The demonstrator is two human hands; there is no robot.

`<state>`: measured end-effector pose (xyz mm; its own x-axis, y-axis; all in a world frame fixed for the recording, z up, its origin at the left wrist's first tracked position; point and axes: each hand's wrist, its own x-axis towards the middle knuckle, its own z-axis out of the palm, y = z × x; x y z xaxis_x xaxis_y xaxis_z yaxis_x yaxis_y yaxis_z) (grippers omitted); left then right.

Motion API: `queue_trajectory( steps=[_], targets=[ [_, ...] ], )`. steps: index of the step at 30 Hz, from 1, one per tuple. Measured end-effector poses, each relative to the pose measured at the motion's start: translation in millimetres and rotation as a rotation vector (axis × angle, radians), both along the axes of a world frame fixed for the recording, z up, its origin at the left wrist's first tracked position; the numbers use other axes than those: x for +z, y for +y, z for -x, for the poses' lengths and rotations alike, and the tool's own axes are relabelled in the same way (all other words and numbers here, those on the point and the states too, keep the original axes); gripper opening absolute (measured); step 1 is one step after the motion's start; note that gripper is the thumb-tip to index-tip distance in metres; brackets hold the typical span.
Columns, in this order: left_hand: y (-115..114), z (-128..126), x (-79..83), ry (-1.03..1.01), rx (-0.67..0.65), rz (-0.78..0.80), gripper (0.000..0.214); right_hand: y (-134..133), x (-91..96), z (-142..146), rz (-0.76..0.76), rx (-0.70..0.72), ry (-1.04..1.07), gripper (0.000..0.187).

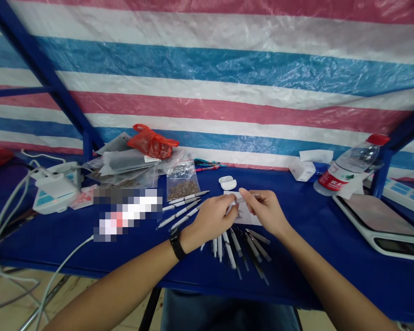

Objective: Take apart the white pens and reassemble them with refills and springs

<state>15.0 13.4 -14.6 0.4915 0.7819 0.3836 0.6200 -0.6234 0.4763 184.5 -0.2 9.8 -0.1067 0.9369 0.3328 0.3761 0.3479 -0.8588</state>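
Note:
My left hand (212, 216), with a black band on its wrist, is closed in a pinch in the middle of the table. Facing it, my right hand (267, 210) is closed too. A slim, pale pen part (241, 200) spans the gap between both sets of fingertips; its ends are hidden by the fingers. Under the hands lies a white paper (246, 217) with small dark bits on it. Nearer to me are several loose pen barrels and refills (239, 243). To the left of my left hand, several white pens (182, 212) lie side by side.
Behind the hands sits a white earbud case (227, 183). Plastic bags of small brown parts (182, 189) and a red bag (152, 142) lie back left, near a power strip (57, 191). On the right are a tissue pack (308, 170), a bottle (347, 170) and a scale (379, 216).

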Motion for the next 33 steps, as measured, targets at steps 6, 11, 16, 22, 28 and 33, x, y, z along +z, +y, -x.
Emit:
queue_trajectory(
  steps=[6,11,16,22,28,33],
  targets=[
    [6,2,-0.3,-0.006,-0.022,0.117,0.024,2,1.5,-1,-0.047,0.055,-0.025,0.053],
    [4,0,2.3,0.137,0.004,0.079,0.017,3,-6.0,2,0.043,-0.058,0.012,0.069],
    [5,1,5.2,0.180,0.033,0.096,0.018,3,-4.6,2,0.013,-0.006,0.001,0.058],
    [-1,-3,1.1,0.209,-0.026,0.080,0.017,5,-6.3,0,0.008,-0.070,-0.054,0.071],
    [3,1,3.0,0.021,-0.019,0.102,0.017,6,-4.6,-2,0.079,-0.003,0.049,0.065],
    [7,7,6.4,-0.087,-0.148,0.109,0.031,8,-2.9,-4,0.003,-0.002,0.014,0.063]
  ],
)
